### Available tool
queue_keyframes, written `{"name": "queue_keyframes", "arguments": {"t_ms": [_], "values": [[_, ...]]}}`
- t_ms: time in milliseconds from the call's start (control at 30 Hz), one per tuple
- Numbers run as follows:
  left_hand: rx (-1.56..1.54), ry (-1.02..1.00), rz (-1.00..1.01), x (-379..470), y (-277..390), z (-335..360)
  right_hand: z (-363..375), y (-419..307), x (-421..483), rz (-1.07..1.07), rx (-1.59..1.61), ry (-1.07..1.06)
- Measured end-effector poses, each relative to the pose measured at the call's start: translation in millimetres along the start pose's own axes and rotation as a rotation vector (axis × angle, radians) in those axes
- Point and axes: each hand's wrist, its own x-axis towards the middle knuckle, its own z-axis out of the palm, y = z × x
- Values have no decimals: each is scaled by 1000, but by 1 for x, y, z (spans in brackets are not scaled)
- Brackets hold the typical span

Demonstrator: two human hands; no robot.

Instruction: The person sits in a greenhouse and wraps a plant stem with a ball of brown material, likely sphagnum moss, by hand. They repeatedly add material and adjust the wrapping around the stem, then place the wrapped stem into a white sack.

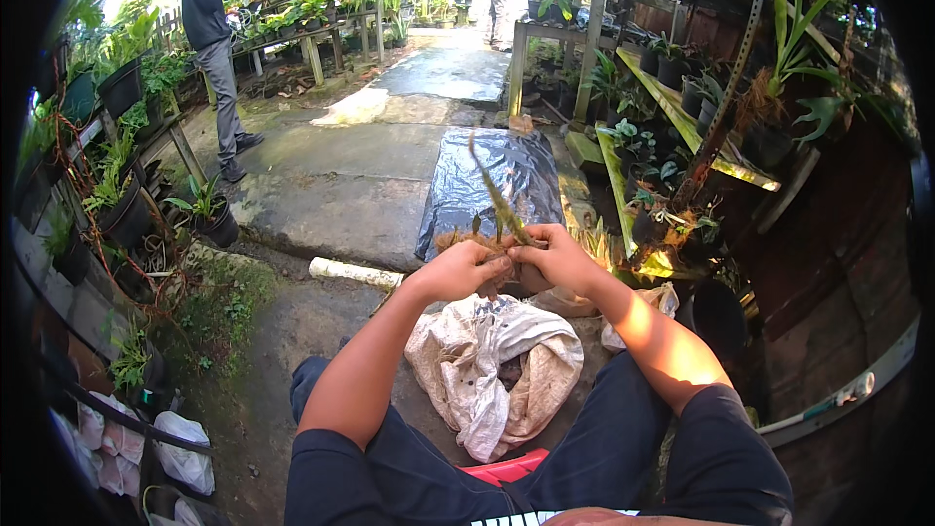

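My right hand (pixel 561 257) grips the base of a plant with a long, narrow, pointed green-brown leaf (pixel 495 186) that rises up and away from me. Close beside it, my left hand (pixel 462 269) pinches the plant's lower end, where dark root-like matter shows below the fingers. Behind the left hand is brown fibre (pixel 456 239), partly covered by that hand. A crumpled white woven sack (pixel 467 372) with its mouth rolled down lies under both hands, between my knees. Beyond the hands, a black plastic sheet (pixel 489 168) is spread over the paving.
A whitish pipe or pole (pixel 356 274) lies left of the sheet. Potted plants fill shelves (pixel 661 98) at right and benches at left. One potted plant (pixel 213 215) stands on the ground. A person (pixel 208 51) stands at far left, another (pixel 502 0) farther back. Part of a red seat (pixel 511 466) shows beneath me.
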Motion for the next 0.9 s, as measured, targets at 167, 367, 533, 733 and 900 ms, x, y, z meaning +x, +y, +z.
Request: {"name": "queue_keyframes", "arguments": {"t_ms": [167,367,533,733,900], "values": [[-109,163,33,13,-16,-2,-5,10,8,15,269,79],[-288,469,115,31,-40,4,-5,1,6,80,383,60],[-167,384,23,25,-33,2,0,-12,1,-1,333,84],[-265,428,96,21,-21,11,-1,-14,6,193,762,131],[-190,714,234,36,-34,38,3,-7,11,220,860,129]]}}
